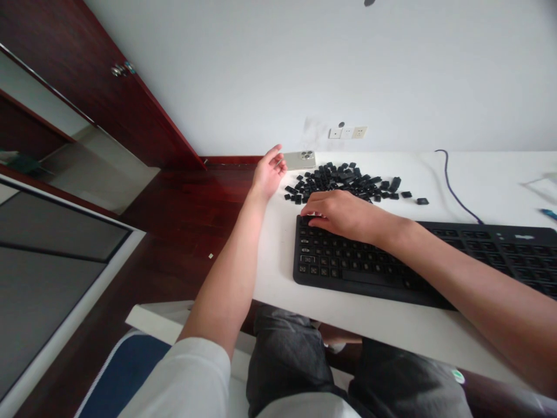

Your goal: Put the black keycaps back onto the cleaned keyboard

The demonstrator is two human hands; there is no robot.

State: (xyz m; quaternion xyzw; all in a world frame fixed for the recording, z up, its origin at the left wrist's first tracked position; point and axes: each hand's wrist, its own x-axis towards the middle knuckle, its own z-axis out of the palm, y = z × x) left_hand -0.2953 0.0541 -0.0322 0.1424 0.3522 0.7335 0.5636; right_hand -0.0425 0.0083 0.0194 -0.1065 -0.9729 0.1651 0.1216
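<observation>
A black keyboard [361,277] lies on the white desk, its visible keys mostly bare sockets without caps. At its upper left corner is my right hand [337,212], with thumb and fingers curled down in a pinch over the top row. Whatever sits between those fingertips is too dark and small to make out. My left hand [268,173] is raised at the desk's left edge, beside a phone [300,160], its fingers loosely bent and apart with nothing visible in them. Behind the keyboard spreads a pile of loose black keycaps [354,180], partly covered by my right hand.
A dark cable [452,186] runs from the keyboard toward the wall. Wall sockets [347,133] are above the desk [274,255]. A blue-tipped item [549,214] lies at the far right. An open red-brown door [126,98] stands at the left.
</observation>
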